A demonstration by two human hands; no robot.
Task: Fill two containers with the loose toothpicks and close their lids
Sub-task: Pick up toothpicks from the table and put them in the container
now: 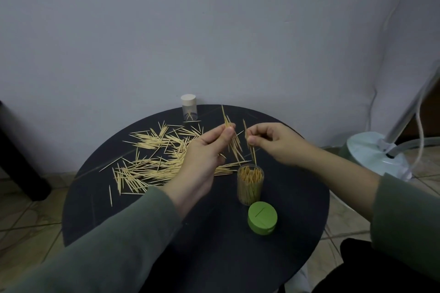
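Observation:
Loose toothpicks [152, 164] lie scattered over the left half of a round black table [295, 211]. An open clear container [250, 184], packed with upright toothpicks, stands at the table's middle. Its green lid [262, 218] lies just in front of it. My left hand [206, 152] pinches a small bundle of toothpicks above the pile. My right hand [271, 143] pinches a few toothpicks, their lower tips just above the open container's mouth. A second clear container [189, 107] with a white lid on stands at the table's far edge, holding only a few toothpicks.
A grey wall rises right behind the table. The white base of a floor stand [376, 152] with a pole and cable sits on the tiled floor at the right. A dark piece of furniture [19, 154] stands at the left.

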